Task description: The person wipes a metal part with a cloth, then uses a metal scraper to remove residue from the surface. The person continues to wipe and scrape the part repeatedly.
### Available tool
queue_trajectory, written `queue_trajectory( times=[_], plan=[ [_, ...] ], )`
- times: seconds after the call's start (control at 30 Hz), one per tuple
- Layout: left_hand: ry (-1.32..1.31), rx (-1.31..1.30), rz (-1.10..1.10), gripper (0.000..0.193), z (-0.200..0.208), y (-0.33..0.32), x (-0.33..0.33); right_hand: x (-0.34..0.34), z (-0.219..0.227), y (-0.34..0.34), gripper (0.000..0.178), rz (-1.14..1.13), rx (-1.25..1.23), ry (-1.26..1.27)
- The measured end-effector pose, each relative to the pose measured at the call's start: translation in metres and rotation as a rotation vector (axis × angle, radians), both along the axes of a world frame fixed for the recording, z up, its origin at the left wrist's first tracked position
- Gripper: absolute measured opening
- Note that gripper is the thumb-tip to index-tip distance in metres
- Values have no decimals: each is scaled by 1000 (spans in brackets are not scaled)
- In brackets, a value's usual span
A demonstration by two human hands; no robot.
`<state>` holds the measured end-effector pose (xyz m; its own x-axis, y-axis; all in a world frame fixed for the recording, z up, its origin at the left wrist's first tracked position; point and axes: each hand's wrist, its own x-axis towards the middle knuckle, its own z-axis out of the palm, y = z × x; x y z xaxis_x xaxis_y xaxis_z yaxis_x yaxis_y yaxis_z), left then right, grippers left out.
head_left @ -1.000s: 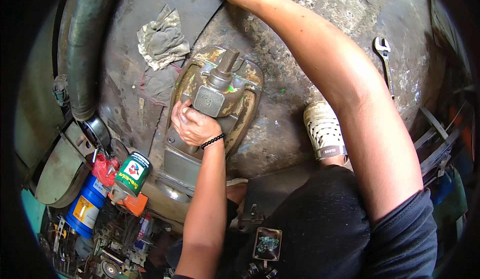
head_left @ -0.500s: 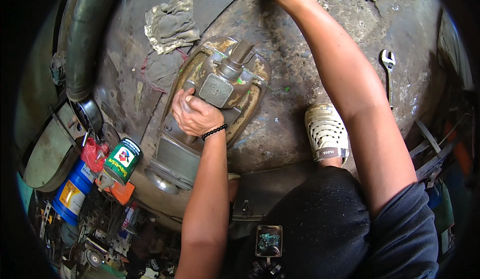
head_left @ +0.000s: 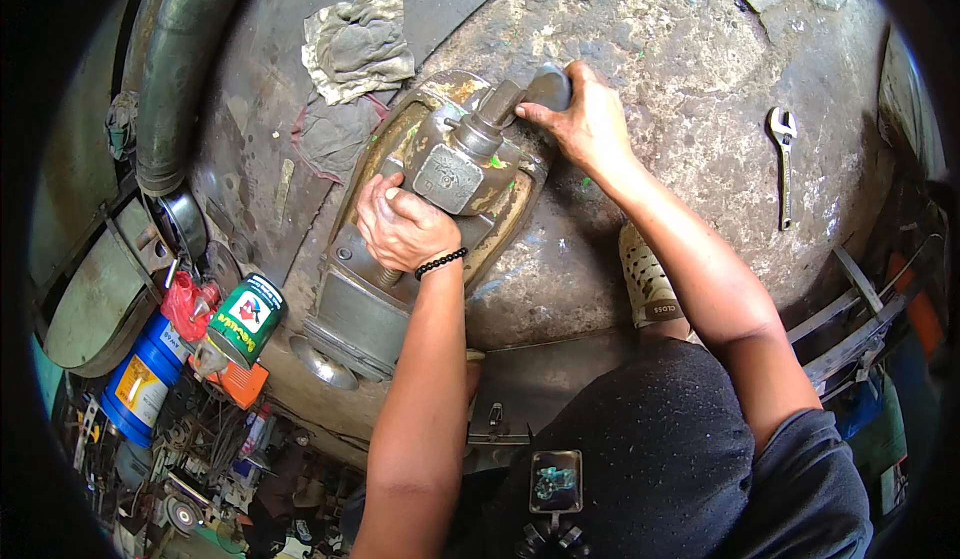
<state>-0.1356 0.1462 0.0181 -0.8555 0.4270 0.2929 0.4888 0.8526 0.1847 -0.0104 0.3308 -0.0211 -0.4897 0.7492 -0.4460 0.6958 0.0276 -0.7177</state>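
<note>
A heavy, worn cast-metal vise lies on the stained floor, its square shaft end pointing away from me. My left hand, with a black bead bracelet at the wrist, curls its fingers against the vise's middle; a threaded screw shows just below it. What lies under the palm is hidden. Beyond the vise, my right hand grips a dark grey, rounded metal piece between thumb and fingers. That piece is right beside the shaft end; whether they touch I cannot tell.
An adjustable wrench lies on the floor at right. Dirty cloths rest beyond the vise. At left are a thick pipe, a green can, a blue bucket and clutter. My shoe stands under my right arm.
My right arm has come back from the far upper edge toward the vise, and its hand now shows with the grey metal piece. My left hand stays on the vise.
</note>
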Motion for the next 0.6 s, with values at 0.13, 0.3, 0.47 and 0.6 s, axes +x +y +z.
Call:
queue_trajectory(
  times=[0.13,0.3,0.47,0.6],
  plan=[
    [-3,0,11,49,1,1,1,-7,2,10,59,197,16,-89],
    [0,10,15,49,0,1,1,-11,4,8,58,338,189,-133],
    [1,5,6,48,0,1,0,-16,-2,6,67,470,575,26],
    [1,13,1,48,0,0,0,-11,-9,17,56,666,498,59]
  ],
)
